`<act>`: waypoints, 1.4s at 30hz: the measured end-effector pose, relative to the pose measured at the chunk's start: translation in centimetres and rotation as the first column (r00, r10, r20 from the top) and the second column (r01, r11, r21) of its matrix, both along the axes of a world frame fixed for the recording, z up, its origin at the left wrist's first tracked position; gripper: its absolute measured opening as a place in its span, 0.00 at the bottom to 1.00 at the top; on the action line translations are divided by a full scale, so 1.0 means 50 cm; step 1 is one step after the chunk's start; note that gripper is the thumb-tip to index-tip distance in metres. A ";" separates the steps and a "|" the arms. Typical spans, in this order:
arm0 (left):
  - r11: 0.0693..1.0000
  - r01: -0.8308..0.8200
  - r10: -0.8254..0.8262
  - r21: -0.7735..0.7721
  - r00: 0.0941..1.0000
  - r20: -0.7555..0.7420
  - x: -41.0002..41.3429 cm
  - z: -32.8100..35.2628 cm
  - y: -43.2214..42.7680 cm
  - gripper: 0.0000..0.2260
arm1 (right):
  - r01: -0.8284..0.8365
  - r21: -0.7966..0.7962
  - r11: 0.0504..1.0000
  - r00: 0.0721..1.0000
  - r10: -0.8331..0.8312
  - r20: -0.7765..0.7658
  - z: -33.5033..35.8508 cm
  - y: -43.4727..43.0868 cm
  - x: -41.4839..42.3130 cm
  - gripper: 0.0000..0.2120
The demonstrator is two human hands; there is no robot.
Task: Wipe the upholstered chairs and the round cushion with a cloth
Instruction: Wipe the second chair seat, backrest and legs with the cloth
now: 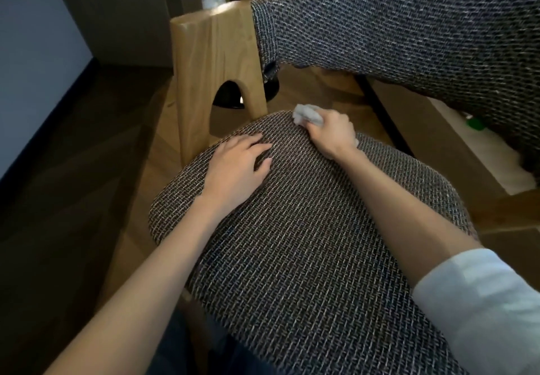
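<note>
**Cloth at the back edge of the chair seat**

The woven chair seat [306, 243] fills the middle of the view, dark with a light fleck in the weave. The left hand [236, 170] lies flat on the seat's left rear part, fingers straight and slightly spread, holding nothing. The right hand [331, 133] is curled around a crumpled pale grey cloth [306, 114], which sticks out past the knuckles and touches the seat right at its back edge. A white sleeve [479, 304] is pushed up on the right forearm; the left forearm is bare.

Behind the seat stands the chair's light wooden back post [213, 53], with an arched cut-out low down. The upholstered backrest [409, 30], in the same weave, stretches from the post across the upper right. The floor [87, 199] is wood, darker on the left. Beyond the backrest's lower edge on the right, a small green object [474, 123] lies by a pale strip; what it is cannot be told.
</note>
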State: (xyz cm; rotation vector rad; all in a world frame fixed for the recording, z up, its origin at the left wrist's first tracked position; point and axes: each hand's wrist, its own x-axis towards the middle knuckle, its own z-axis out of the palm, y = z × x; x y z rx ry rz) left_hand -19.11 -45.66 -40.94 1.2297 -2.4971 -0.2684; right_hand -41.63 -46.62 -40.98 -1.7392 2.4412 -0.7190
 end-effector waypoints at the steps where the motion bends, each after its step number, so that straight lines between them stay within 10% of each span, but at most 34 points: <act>1: 1.000 0.010 -0.010 0.020 1.000 -0.011 0.013 0.003 0.005 0.18 | -0.052 -0.016 0.999 0.999 0.052 0.004 0.000 -0.014 0.022 0.17; 10: 0.966 -0.256 0.244 -0.024 0.942 -0.229 0.153 -0.008 0.082 0.12 | -0.295 -0.033 0.955 0.955 0.295 0.007 0.026 -0.006 0.166 0.16; 17: 0.824 -0.355 0.554 0.442 0.673 -0.491 0.208 -0.046 0.089 0.13 | -0.553 -0.219 0.804 0.829 0.557 -0.051 -0.005 0.159 0.321 0.16; 28: 0.791 -0.276 0.595 0.547 0.555 -0.581 0.209 -0.063 0.095 0.15 | 0.039 0.064 0.997 0.989 -0.029 -0.143 -0.001 0.025 0.064 0.32; 31: 0.790 -0.286 0.600 0.542 0.543 -0.588 0.208 -0.064 0.095 0.14 | -0.024 0.093 0.995 1.000 0.026 -0.013 -0.005 0.024 0.071 0.42; 42: 0.795 -0.292 0.597 0.531 0.528 -0.604 0.205 -0.072 0.094 0.15 | -0.075 0.019 0.997 0.995 0.073 0.068 0.014 0.034 0.120 0.22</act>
